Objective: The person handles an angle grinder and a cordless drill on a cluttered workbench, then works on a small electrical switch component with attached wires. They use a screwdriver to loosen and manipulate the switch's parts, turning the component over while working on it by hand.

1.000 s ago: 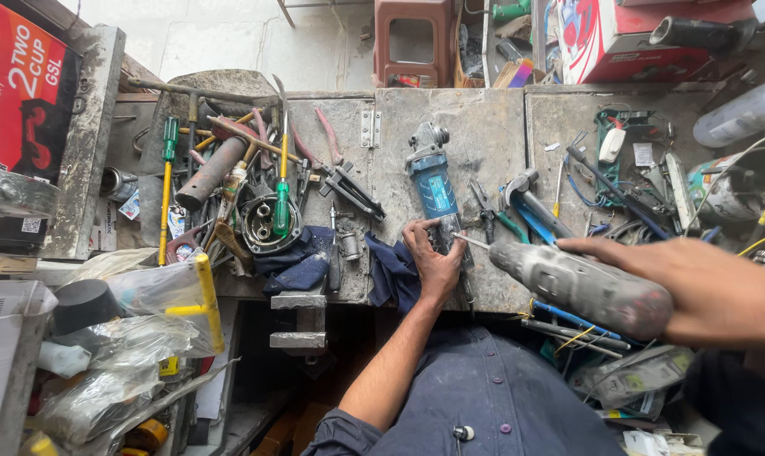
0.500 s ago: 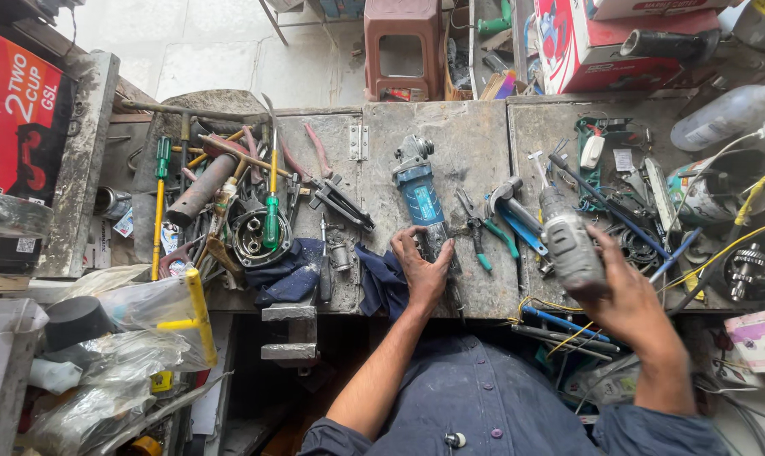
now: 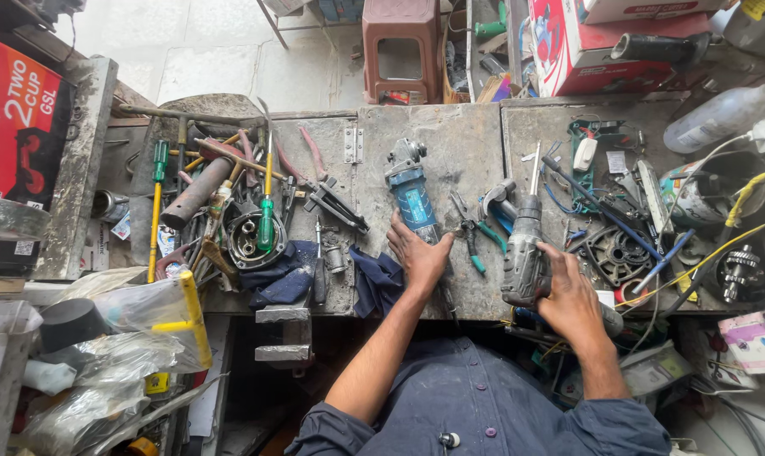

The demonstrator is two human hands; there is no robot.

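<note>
Our grey drill sits near the table front edge, tools crowding both sides. Our right hand wraps tight around it. Our left hand lies flat, fingers spread, touching the blue grinder

Grey drill upright on bench; blue grinder lying flat.

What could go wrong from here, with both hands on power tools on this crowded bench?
The grey drill in the right hand points its bit at loose cables and pliers; it might snag them. The left hand rests on the blue angle grinder near the bench edge, so a nudge might slide it off.
</note>
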